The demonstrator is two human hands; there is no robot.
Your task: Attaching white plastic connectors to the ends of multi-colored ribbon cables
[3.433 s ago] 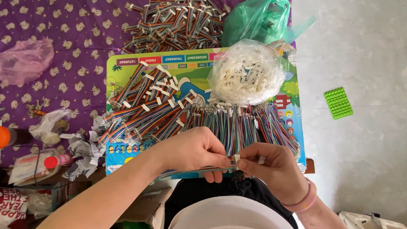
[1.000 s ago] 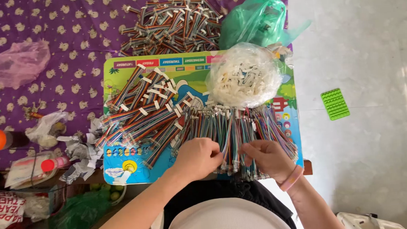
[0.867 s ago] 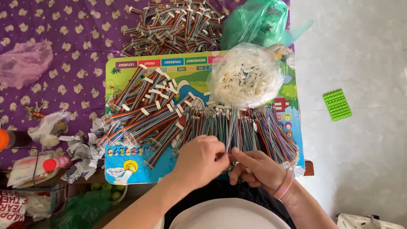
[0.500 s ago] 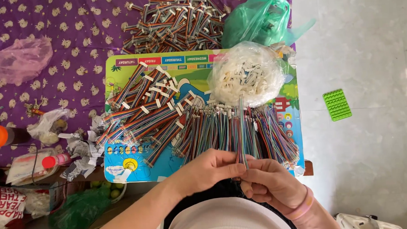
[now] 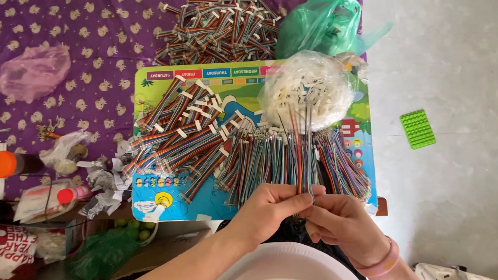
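A clear plastic bag (image 5: pixel 306 92) is bulging with small white connector pieces at the far right of the colourful board (image 5: pixel 146 99), and a green plastic bag (image 5: pixel 322 25) is sitting just behind it, its contents hidden. A pink plastic bag (image 5: pixel 33 71) is lying on the purple cloth (image 5: pixel 87 29), well to the left. The left hand (image 5: pixel 274 209) and right hand (image 5: pixel 342 222) are meeting at the board's near edge, fingers pressed together and pinching one multicoloured ribbon cable (image 5: pixel 301 154), which is running from between both hands away toward the clear bag, over the row of cables (image 5: pixel 272 161).
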